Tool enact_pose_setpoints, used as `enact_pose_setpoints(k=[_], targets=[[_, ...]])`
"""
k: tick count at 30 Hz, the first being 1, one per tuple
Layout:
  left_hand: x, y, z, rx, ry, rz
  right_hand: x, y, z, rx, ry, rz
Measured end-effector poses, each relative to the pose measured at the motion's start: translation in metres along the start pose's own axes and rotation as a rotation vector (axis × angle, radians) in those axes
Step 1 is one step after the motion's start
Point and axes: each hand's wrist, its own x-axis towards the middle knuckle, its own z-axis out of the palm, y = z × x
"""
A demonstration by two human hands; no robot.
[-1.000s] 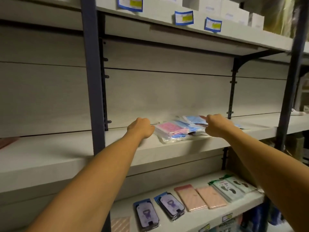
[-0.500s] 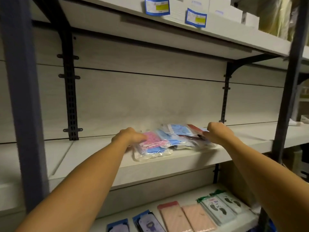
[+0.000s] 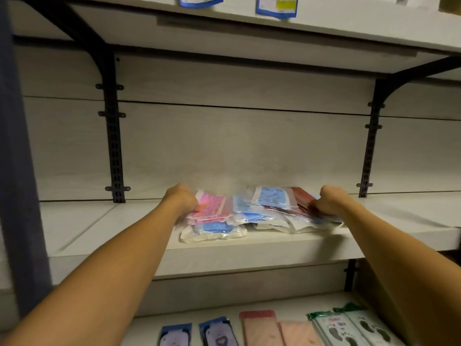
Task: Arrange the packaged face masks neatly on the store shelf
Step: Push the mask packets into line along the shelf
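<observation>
Pale wood-look shelving fills pretty much everything, with black brackets (image 3: 113,136) on the back wall and a dark post (image 3: 17,158) cutting off the left edge. Middle shelf (image 3: 249,248) is where the action is: a messy pile of bagged face masks (image 3: 252,216) sits near its front edge, roughly centred between the two brackets. Pink pack on the left, blue ones in the middle, something dark red at the right, all overlapping, so how many there are is anyone's guess.

Both arms reach up from the bottom corners. Left hand (image 3: 182,199) is at the pile's left end, fingers curled down onto the pink pack, looks like it's gripping the edge. Right hand (image 3: 329,199) is doing the same at the right end, curled over the red and clear bags. Fingertips on both are hidden behind the knuckles, and it's all a bit blurry.

Top shelf has blue-and-yellow price tags (image 3: 277,6), cropped and unreadable. Lower shelf shows blue packs (image 3: 219,335), pink packs (image 3: 262,330) and green-topped footprint packs (image 3: 349,328), all cut off by the frame bottom.
</observation>
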Motion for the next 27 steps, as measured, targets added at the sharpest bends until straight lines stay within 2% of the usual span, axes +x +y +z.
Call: enact_pose_setpoints(k=[5, 9, 11, 16, 18, 21, 24, 27], targets=[[-0.009, 0.001, -0.003, -0.069, 0.11, -0.022, 0.009, 0.001, -0.009, -0.044, 0.038, -0.041], [-0.019, 0.001, -0.012, -0.163, 0.188, -0.046, 0.011, 0.009, -0.01, 0.022, 0.073, -0.02], [-0.026, 0.0, -0.017, -0.218, 0.248, -0.04, 0.011, 0.014, -0.01, 0.132, 0.14, 0.03], [-0.042, -0.008, -0.027, -0.482, 0.361, 0.001, 0.002, 0.004, -0.028, 0.609, 0.338, 0.148], [-0.05, -0.012, -0.034, -0.584, 0.418, 0.005, -0.001, -0.008, -0.037, 0.76, 0.378, 0.123], [-0.065, -0.018, -0.047, -0.738, 0.476, 0.008, -0.01, -0.034, -0.043, 0.904, 0.403, -0.009], [-0.076, -0.03, -0.062, -0.789, 0.491, -0.031, -0.026, -0.063, -0.044, 0.98, 0.357, -0.16], [-0.091, -0.044, -0.08, -0.854, 0.492, -0.049, -0.041, -0.09, -0.044, 1.135, 0.268, -0.208]])
